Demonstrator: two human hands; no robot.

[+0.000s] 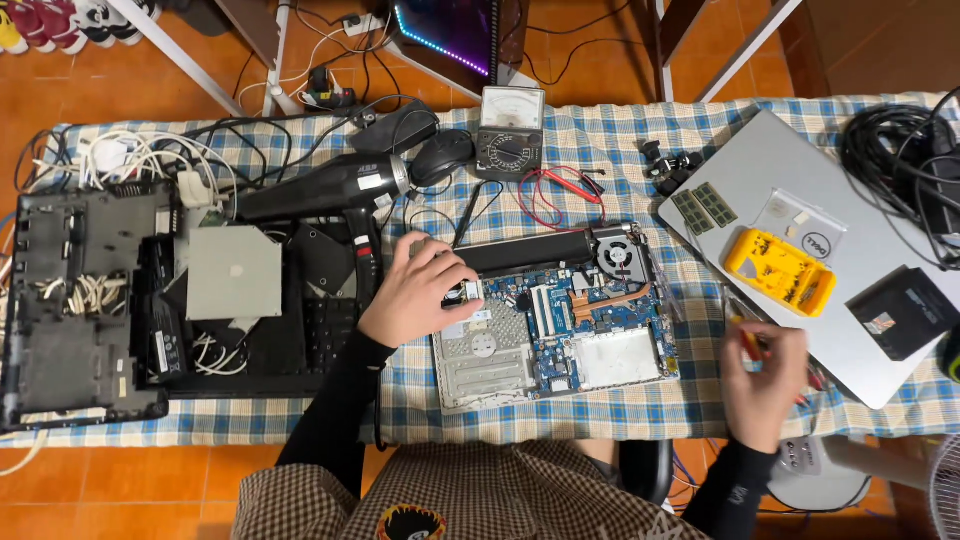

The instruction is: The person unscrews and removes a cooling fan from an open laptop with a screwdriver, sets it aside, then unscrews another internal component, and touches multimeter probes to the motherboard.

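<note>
An opened laptop base with a blue circuit board [590, 320], a fan [616, 253] and a copper heat pipe lies on the checked tablecloth. My left hand [415, 290] rests on its left top corner, fingers closed around a small silvery part [468, 293]. My right hand [762, 378], blurred, is to the right of the board near the table's front edge and grips a screwdriver with an orange handle [748, 338].
A closed silver laptop [850, 330] at right carries memory sticks [704, 208], a yellow screw box [779, 270] and a black drive. A black heat gun [335, 190], mouse, analog meter [510, 135] with red leads, cables [900, 150] and dismantled black laptop shells [80, 300] fill the left and back.
</note>
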